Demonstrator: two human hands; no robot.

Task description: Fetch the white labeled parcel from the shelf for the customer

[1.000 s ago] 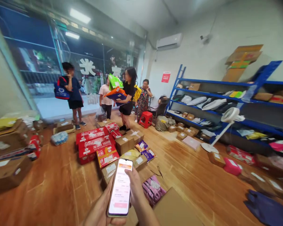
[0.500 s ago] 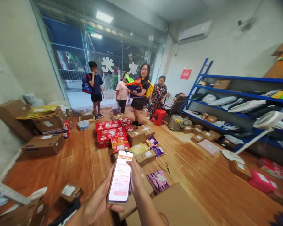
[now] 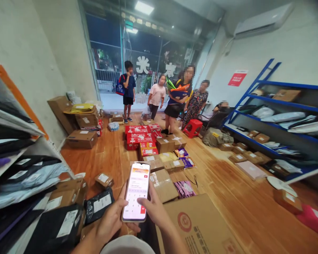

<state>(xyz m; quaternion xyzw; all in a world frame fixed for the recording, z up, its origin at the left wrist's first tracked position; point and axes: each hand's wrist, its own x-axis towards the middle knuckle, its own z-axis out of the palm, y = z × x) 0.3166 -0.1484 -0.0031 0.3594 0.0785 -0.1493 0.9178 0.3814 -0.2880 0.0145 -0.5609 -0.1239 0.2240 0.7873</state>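
Note:
A smartphone (image 3: 136, 191) with a lit pink and white screen showing a keypad is held upright low in the middle of the view. My left hand (image 3: 107, 222) grips it from the left side and below. My right hand (image 3: 153, 208) supports its right edge, with the thumb lying across the lower part of the screen. Under my hands lies a large flat cardboard box (image 3: 201, 225) with a red round logo.
Red cartons (image 3: 137, 135), brown parcels (image 3: 164, 144) and bagged packets cover the wooden floor ahead. Several people (image 3: 178, 100) stand near the glass front. A blue shelf rack (image 3: 278, 123) lines the right wall; a shelf of grey mailer bags (image 3: 18, 169) stands at left. Red stool (image 3: 193, 127) beyond.
My view has swung left, bringing the left shelf of mailer bags into sight. The phone screen has switched to a keypad, and my right thumb now lies on it.

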